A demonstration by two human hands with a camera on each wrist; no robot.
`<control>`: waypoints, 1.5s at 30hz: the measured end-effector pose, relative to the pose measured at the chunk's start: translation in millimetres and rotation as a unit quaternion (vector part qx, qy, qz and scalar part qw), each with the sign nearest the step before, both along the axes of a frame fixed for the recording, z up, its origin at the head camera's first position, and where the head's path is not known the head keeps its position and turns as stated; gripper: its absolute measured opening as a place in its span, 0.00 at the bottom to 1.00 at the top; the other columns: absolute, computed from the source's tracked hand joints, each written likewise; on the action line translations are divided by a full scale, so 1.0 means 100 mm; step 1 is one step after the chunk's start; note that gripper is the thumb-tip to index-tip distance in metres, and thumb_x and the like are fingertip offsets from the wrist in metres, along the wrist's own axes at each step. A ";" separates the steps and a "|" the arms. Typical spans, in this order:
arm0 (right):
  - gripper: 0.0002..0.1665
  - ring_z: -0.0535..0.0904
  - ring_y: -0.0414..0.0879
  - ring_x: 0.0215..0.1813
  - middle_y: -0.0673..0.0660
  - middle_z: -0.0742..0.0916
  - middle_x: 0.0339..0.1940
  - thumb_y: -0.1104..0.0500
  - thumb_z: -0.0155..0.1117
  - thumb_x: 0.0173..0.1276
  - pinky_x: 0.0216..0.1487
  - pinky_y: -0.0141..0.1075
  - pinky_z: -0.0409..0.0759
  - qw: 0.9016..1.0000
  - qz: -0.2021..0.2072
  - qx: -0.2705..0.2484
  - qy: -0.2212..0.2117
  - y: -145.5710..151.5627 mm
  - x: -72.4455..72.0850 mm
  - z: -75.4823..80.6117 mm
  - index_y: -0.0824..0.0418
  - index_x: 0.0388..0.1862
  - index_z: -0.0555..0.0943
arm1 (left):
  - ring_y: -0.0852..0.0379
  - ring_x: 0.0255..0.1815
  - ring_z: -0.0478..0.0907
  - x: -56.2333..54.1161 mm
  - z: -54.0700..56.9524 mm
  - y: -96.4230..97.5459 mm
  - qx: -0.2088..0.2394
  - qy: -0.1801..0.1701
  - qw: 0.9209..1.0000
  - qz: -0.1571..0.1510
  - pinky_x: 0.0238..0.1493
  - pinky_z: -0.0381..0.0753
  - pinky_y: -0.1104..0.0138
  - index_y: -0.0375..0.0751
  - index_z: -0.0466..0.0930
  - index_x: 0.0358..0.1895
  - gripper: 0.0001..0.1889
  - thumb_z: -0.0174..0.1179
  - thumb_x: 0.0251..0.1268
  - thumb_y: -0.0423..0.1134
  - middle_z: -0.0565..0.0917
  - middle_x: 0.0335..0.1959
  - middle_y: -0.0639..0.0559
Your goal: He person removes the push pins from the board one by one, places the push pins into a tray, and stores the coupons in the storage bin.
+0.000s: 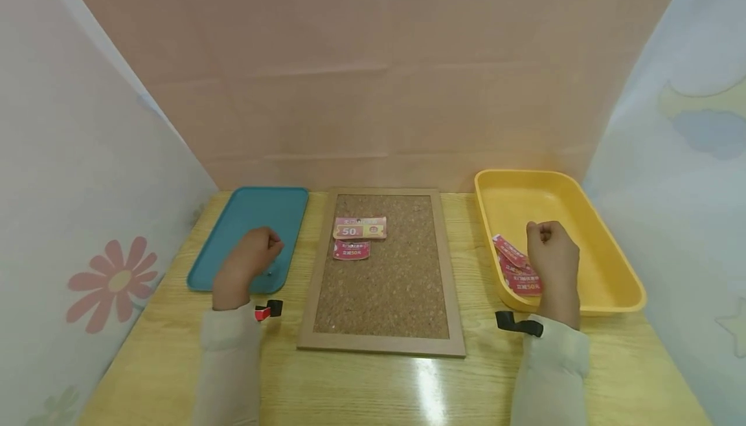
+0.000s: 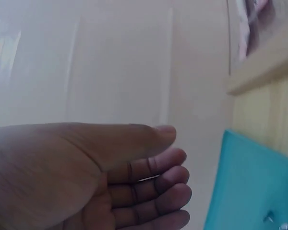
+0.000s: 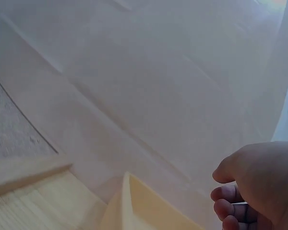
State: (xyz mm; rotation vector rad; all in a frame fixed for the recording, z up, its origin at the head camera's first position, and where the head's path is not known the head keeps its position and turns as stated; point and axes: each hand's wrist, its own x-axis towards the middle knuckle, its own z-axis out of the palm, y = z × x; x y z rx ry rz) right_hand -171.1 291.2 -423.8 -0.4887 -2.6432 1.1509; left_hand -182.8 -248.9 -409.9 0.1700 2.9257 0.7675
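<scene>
Both hands hang loosely curled, gripping nothing: the left hand (image 1: pixel 247 257) over one blue tray (image 1: pixel 268 206) with at least two small metal pieces (image 2: pixel 269 217), the right hand (image 1: pixel 555 257) over one yellow tray (image 1: pixel 603 274) containing red coupons (image 1: pixel 515 278), too overlapped to count. Between the hands, one corkboard (image 1: pixel 379 303) bears two pink coupons (image 1: pixel 351 250).
</scene>
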 end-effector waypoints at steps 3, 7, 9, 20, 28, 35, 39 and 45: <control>0.34 0.74 0.59 0.43 0.65 0.79 0.46 0.38 0.40 0.76 0.41 0.48 0.71 0.999 0.017 0.013 0.027 -0.13 -0.01 0.10 0.67 0.55 0.72 | 0.43 0.46 0.77 0.02 0.05 0.11 0.006 0.022 1.000 -0.015 0.47 0.76 0.50 0.29 0.75 0.51 0.14 0.53 0.74 0.39 0.79 0.47 0.37; 0.29 0.75 0.56 0.39 0.63 0.80 0.39 0.42 0.44 0.77 0.39 0.45 0.71 0.996 0.044 0.042 0.072 -0.36 -0.03 0.21 0.67 0.49 0.75 | 0.44 0.50 0.76 0.02 0.14 0.27 0.013 0.041 0.999 -0.033 0.50 0.75 0.50 0.33 0.76 0.52 0.14 0.54 0.74 0.41 0.79 0.48 0.40; 0.27 0.75 0.54 0.36 0.61 0.81 0.36 0.43 0.46 0.77 0.37 0.44 0.71 0.992 0.065 0.053 0.100 -0.47 -0.06 0.24 0.67 0.46 0.76 | 0.44 0.50 0.76 0.01 0.19 0.35 0.016 0.049 0.998 -0.043 0.51 0.75 0.51 0.34 0.76 0.52 0.15 0.54 0.74 0.42 0.79 0.49 0.41; 0.19 0.72 0.50 0.31 0.56 0.80 0.33 0.46 0.51 0.76 0.33 0.42 0.71 0.966 0.204 0.058 0.150 -1.08 -0.24 0.23 0.61 0.41 0.77 | 0.47 0.47 0.75 -0.06 0.27 0.74 0.025 0.089 0.989 -0.116 0.51 0.75 0.55 0.36 0.76 0.47 0.11 0.56 0.73 0.41 0.77 0.45 0.44; 0.13 0.73 0.48 0.32 0.53 0.80 0.32 0.50 0.55 0.75 0.33 0.41 0.73 0.951 0.279 0.049 0.121 -1.46 -0.34 0.18 0.59 0.42 0.78 | 0.49 0.52 0.74 -0.15 0.30 1.02 0.008 0.026 0.992 -0.119 0.54 0.75 0.56 0.35 0.74 0.53 0.18 0.55 0.73 0.47 0.76 0.51 0.45; 0.11 0.75 0.47 0.34 0.53 0.80 0.33 0.53 0.57 0.74 0.36 0.42 0.76 0.939 0.320 0.042 0.119 -1.69 -0.45 0.07 0.59 0.45 0.79 | 0.50 0.51 0.74 -0.27 0.15 1.11 -0.012 -0.004 0.993 -0.117 0.52 0.75 0.57 0.34 0.72 0.58 0.21 0.57 0.71 0.46 0.75 0.54 0.44; 0.12 0.77 0.46 0.38 0.53 0.80 0.37 0.53 0.57 0.74 0.40 0.43 0.78 0.936 0.334 0.027 0.106 -1.76 -0.54 -0.05 0.60 0.48 0.78 | 0.49 0.51 0.75 -0.33 0.09 1.14 -0.026 -0.005 0.992 -0.121 0.52 0.76 0.56 0.32 0.73 0.58 0.21 0.60 0.70 0.43 0.75 0.54 0.42; 0.15 0.79 0.46 0.40 0.53 0.81 0.38 0.52 0.59 0.73 0.40 0.42 0.79 0.937 0.339 0.003 0.084 -1.85 -0.62 -0.21 0.60 0.51 0.79 | 0.50 0.44 0.75 -0.41 -0.01 1.19 -0.036 -0.012 0.990 -0.136 0.47 0.77 0.58 0.31 0.74 0.54 0.20 0.63 0.67 0.42 0.77 0.51 0.39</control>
